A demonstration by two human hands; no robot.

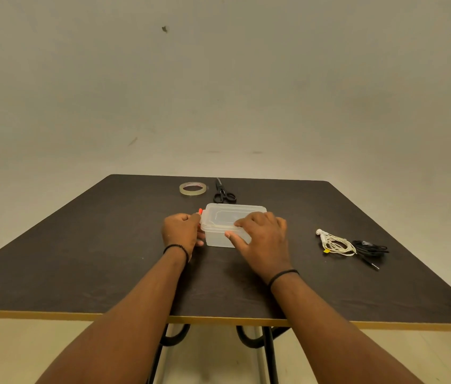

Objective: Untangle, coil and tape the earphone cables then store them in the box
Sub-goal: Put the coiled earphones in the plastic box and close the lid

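Tape roll (192,188) and scissors (223,191) close behind box (220,217) (far side), earphone cables (350,245) well right

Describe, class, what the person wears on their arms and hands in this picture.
Both forearms are bare, with no sleeves showing. The left hand has a black beaded bracelet at the wrist. The right hand has a thin plain black band at the wrist. No gloves or rings show.
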